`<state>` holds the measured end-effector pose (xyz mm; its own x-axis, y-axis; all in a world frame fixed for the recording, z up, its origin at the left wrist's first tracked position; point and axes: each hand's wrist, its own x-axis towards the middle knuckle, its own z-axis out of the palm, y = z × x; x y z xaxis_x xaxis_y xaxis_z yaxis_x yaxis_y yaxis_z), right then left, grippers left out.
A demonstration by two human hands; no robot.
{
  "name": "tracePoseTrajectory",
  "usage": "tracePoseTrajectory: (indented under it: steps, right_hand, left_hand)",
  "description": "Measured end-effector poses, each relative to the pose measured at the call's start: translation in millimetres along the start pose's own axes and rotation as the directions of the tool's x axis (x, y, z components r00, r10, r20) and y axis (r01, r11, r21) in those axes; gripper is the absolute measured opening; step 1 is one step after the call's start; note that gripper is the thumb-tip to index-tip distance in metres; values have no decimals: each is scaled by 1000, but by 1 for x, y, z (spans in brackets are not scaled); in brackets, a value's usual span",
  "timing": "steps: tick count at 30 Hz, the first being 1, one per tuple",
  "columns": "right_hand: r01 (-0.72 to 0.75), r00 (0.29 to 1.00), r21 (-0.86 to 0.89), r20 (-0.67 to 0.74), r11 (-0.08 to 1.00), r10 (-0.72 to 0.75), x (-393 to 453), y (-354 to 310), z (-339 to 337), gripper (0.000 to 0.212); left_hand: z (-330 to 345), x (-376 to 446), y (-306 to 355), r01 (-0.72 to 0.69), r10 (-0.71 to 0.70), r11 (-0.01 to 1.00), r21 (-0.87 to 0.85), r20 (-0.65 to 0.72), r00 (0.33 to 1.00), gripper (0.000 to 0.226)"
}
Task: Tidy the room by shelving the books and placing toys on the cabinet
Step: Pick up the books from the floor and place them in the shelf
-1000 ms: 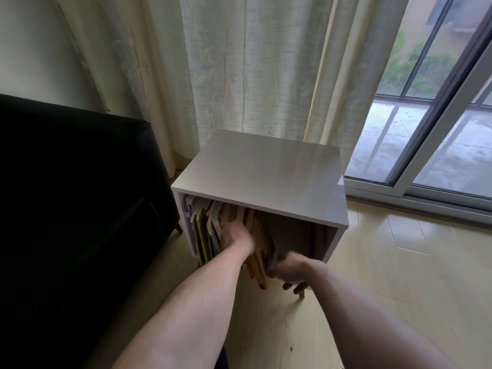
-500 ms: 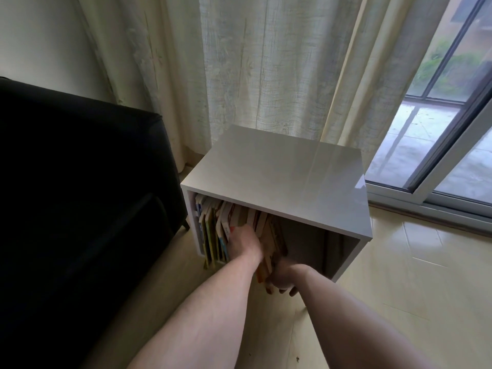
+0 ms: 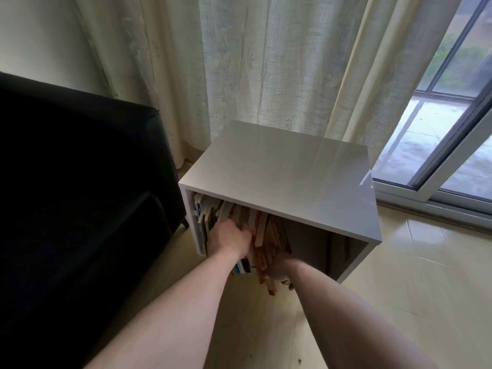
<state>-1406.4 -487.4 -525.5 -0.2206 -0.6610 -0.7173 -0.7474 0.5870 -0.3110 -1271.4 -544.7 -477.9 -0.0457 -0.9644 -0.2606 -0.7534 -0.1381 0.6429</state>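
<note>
A low white cabinet (image 3: pixel 282 177) stands on the floor with its open front facing me. Several books (image 3: pixel 269 235) stand and lean in its left half, some orange ones sticking out at the bottom. My left hand (image 3: pixel 229 239) presses against the spines of the left books, fingers among them. My right hand (image 3: pixel 279 271) grips the lower ends of the orange books that jut out. The right half of the cabinet's opening is dark and bare. No toys are in view.
A black sofa (image 3: pixel 80 195) stands close on the left of the cabinet. Pale curtains (image 3: pixel 266 62) hang behind it. A sliding glass door (image 3: pixel 452 145) is at the right. Light tiled floor (image 3: pixel 412 288) spreads to the right and front.
The view has shifted so the cabinet sits further right. My right hand has moved in closer under the orange books; my left hand stays on the book spines.
</note>
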Motion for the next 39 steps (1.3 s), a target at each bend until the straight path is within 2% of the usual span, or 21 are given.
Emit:
tracePoseTrajectory:
  steps: [7,10,12,15,19,23,26,30,32,36,39]
  right_hand:
    - [-49,999,159,30,986,45,40,1,4,48]
    - [-79,995,167,68,983,69,54,-8,10,52]
    - [-82,996,157,48,984,75,62,-11,15,46]
    - [-104,995,304,28,947,100,81,-7,22,30]
    - [-38,991,318,-106,947,76,91,-7,24,12]
    - [103,960,273,-277,957,-24,84,-13,23,7]
    - [150,944,298,-328,943,-46,90,-11,23,27]
    - [276,887,327,-450,904,-108,98,-12,25,91]
    - [288,883,322,-453,902,-121,120,-4,28,105]
    - [212,919,233,-379,949,-112,97,-9,20,109]
    - [162,925,176,-370,971,-88,84,-8,19,79]
  left_hand:
    - [-4,3,-2,-52,52,999,8,31,998,28]
    - [-4,3,1,-63,63,998,-6,20,998,24]
    - [-3,3,2,-74,74,997,-7,11,997,22]
    - [-4,6,3,-89,89,996,-20,7,996,23]
    - [-4,13,0,-96,96,995,-34,4,995,18]
    - [-1,18,-4,-95,95,995,-37,-7,995,18]
    - [5,18,-3,-125,124,992,-32,-13,992,22]
    - [9,18,0,-127,127,992,7,-20,992,19]
    - [10,19,-1,-128,129,992,19,-20,992,15]
    - [9,18,-3,-130,130,991,28,-13,991,21]
    - [10,19,-3,-133,134,990,50,-23,991,31]
